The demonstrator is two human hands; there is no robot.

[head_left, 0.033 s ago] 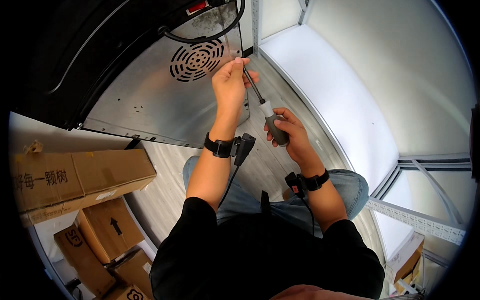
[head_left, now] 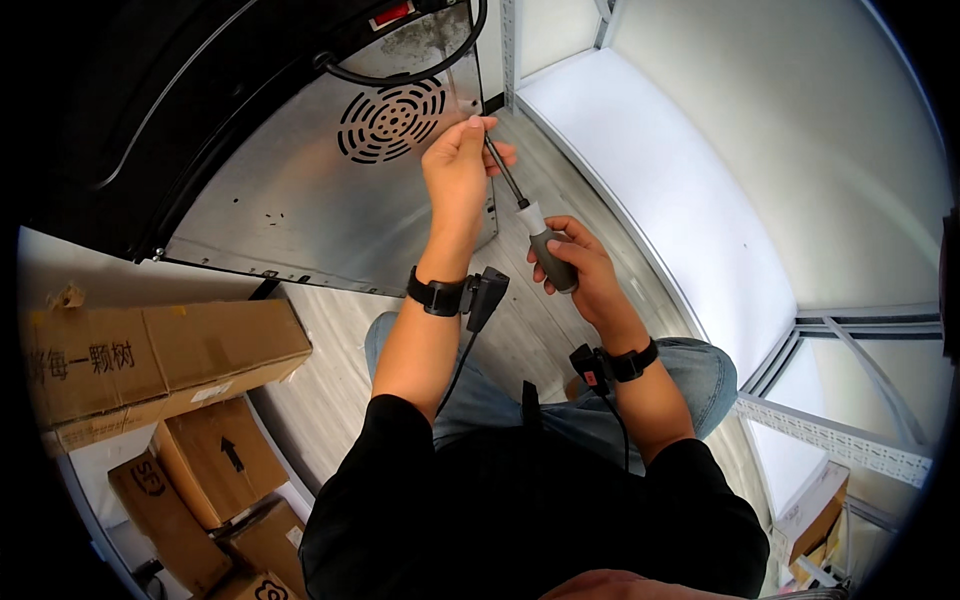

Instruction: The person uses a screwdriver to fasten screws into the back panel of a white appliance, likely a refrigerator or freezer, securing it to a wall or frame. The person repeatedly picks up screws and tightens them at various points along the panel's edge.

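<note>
My right hand is wrapped round the grey handle of a screwdriver with a pale collar. Its dark metal shaft slants up and left to my left hand. There the thumb and forefinger of my left hand pinch together at the screwdriver's tip, while the other fingers curl behind the shaft. Whether a small part sits in that pinch is hidden by the fingertips. Just beyond is the right edge of a metal panel on a large black appliance, with small holes along its edges.
A round slotted vent and a thick black cable are on the appliance's panel. Cardboard boxes are stacked at left. White shelving stands along the right, with another box low down. Pale wood-look flooring lies below.
</note>
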